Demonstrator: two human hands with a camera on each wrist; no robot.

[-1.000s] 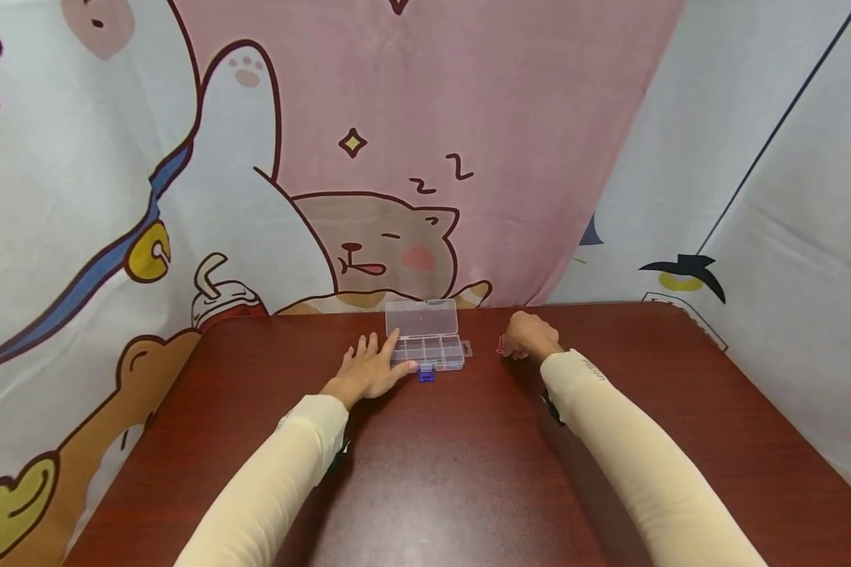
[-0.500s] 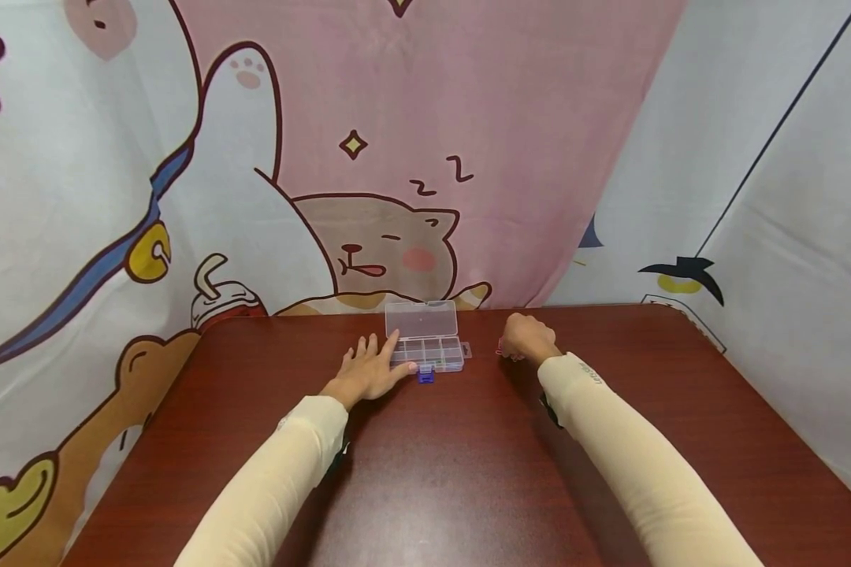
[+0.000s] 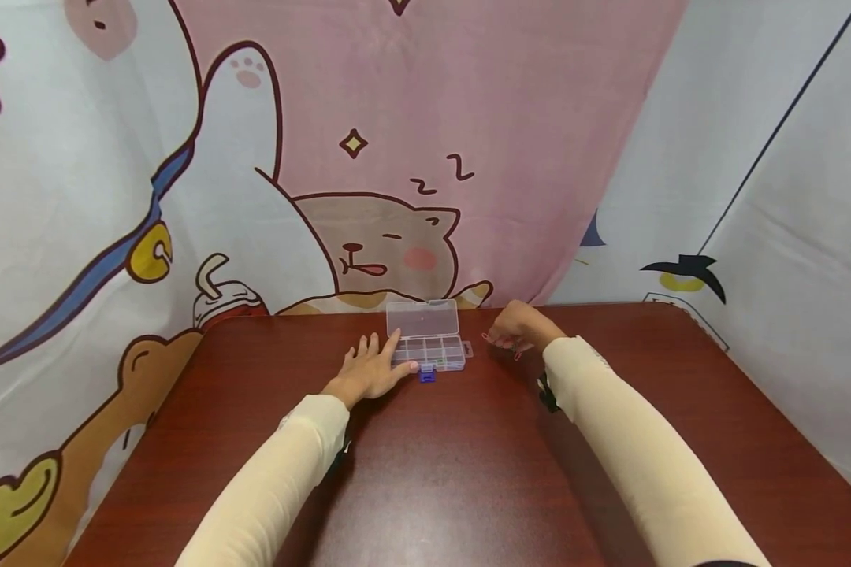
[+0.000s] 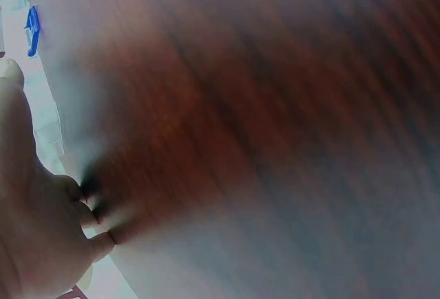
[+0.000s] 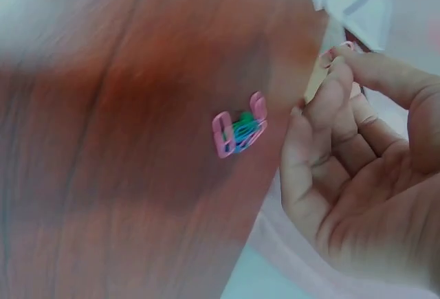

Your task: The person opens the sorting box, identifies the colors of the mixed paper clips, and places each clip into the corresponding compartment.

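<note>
A clear plastic compartment box (image 3: pixel 452 367) lies at the back of the table, its lid (image 3: pixel 422 318) raised and a blue latch (image 3: pixel 427 376) at its front. My left hand (image 3: pixel 370 372) rests spread over the box's left side, thumb at the front edge and index finger near the lid hinge. Right of the box, my right hand (image 3: pixel 521 324) pinches a pink paper clip (image 5: pixel 342 47) between thumb and index finger. Below that hand, in the right wrist view, a small heap of pink, green and blue paper clips (image 5: pixel 242 133) shows against the table.
The brown table (image 3: pixel 425 472) ends at a back edge just behind the box. A cartoon-printed curtain (image 3: pixel 539 157) hangs behind it. A small green item (image 3: pixel 440 361) shows in a front compartment of the box, and a clear hang tab (image 3: pixel 467 349) juts from its right side.
My right hand has risen and shifted slightly left toward the box, and a pink paper clip now shows at its fingertips. The left hand and the box have stayed put.
</note>
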